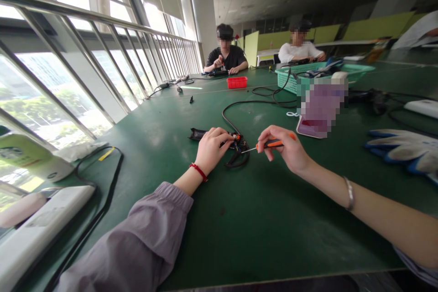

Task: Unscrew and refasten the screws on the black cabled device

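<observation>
In the head view, my left hand (214, 142) grips a black corded device (197, 134) lying on the green table. Coloured wires (237, 145) show at its opened end, just past my fingertips. My right hand (282, 143) is closed round the orange and black handle of a screwdriver (272, 143). The screwdriver's thin metal shaft points left, its tip at the device's wired end; whether it touches a screw is too small to tell. A black cord (226, 112) runs from the device to the back right. My left palm hides the device's middle.
A phone (316, 114) and a teal basket (287, 81) stand at the back right, a red tray (237, 82) farther off. Gloves (404, 148) lie right; a bottle (32, 155) and a white power strip (44, 232) are left. Co-workers sit across the table (219, 228).
</observation>
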A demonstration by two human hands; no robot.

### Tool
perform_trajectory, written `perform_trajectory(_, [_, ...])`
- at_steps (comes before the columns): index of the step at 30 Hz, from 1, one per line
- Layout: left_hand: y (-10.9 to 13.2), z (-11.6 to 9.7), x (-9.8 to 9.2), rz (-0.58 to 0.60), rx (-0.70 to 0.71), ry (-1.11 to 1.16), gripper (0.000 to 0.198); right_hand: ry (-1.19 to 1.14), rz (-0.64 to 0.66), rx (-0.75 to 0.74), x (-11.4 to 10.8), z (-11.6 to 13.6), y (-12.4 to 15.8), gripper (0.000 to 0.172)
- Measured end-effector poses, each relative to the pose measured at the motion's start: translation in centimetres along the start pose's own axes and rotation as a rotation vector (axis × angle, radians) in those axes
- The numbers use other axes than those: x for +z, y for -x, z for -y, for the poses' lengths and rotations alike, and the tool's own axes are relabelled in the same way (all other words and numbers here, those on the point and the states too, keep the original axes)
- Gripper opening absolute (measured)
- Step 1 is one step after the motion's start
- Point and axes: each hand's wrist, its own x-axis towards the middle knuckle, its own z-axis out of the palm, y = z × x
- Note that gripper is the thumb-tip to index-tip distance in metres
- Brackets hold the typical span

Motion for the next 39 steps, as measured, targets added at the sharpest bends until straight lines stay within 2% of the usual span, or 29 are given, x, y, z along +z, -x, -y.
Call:
perform_trajectory(9, [0.0,-0.3,-0.1,0.018,0.028,-0.102,0.016,0.067,0.02,-0.034,-0.1,-0.2,0.1,0.028])
perform_trajectory(23, [-0.1,0.3,-0.2,-0.025,0.231,-0.264,0.027,0.157,0.069,-0.047,0.3,0.5,0.4,0.021])
perform_trajectory(28, [-0.1,0.4,-0.1,0.007,0.262,-0.264,0.027,0.166,0.092,-0.058,0.3,0.4,0.4,0.02])
perform_trajectory(39, [-0.2,0.0,-0.7,0.087,0.288,-0.334,0.02,0.403,0.289,-0.113,0.5,1.5,0.8,0.012])
